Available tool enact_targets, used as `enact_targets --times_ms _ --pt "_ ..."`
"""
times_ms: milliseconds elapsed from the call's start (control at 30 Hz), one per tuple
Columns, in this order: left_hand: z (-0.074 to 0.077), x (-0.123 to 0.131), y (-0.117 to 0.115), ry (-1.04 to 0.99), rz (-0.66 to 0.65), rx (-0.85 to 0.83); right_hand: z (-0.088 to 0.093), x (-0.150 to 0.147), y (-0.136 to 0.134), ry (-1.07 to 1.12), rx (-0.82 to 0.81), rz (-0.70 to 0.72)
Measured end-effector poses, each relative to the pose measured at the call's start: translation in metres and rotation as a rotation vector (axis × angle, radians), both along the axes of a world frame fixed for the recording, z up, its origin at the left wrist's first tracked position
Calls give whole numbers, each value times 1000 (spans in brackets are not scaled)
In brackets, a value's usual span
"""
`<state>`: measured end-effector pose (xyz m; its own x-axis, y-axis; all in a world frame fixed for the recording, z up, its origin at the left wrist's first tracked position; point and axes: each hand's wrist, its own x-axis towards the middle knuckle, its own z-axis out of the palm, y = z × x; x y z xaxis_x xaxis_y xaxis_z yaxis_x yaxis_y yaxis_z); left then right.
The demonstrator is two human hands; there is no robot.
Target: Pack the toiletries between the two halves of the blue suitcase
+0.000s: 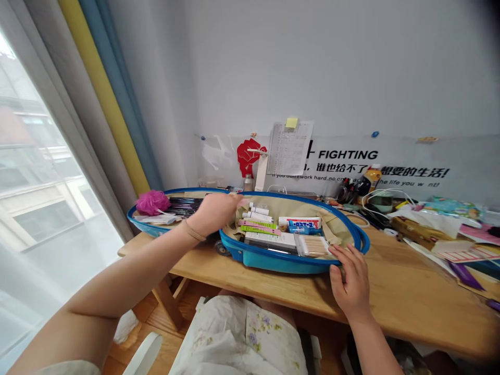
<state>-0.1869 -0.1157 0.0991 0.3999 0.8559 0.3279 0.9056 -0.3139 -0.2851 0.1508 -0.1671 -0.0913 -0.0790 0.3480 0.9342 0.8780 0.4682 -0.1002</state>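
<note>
An open blue suitcase [273,259] lies on the wooden desk [398,297], its two halves spread side by side. The nearer half holds toothpaste boxes [300,223], small tubes [258,214], flat boxes and a pack of cotton swabs [314,246]. My left hand [214,211] reaches over the hinge between the halves, fingers stretched toward the small tubes, holding nothing I can see. My right hand [349,278] rests open with fingers flat on the near rim of the suitcase, beside the cotton swabs.
The far half holds a pink bath pouf [152,202] and dark items. Clutter of cables, papers, a cup and bottles covers the desk's right side [429,224]. A window and curtains stand at left. A paper sheet [289,148] hangs on the wall.
</note>
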Motion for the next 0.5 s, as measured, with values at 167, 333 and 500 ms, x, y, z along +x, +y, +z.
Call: enact_targets --times_ms 167,333,500 --pt "-30 55 -6 12 -100 -205 0 -1 0 7 8 -4" --pt "-45 85 -9 -16 -171 -325 0 0 0 2 4 4" --pt "-48 74 3 -126 -257 -452 1 -1 0 8 18 16"
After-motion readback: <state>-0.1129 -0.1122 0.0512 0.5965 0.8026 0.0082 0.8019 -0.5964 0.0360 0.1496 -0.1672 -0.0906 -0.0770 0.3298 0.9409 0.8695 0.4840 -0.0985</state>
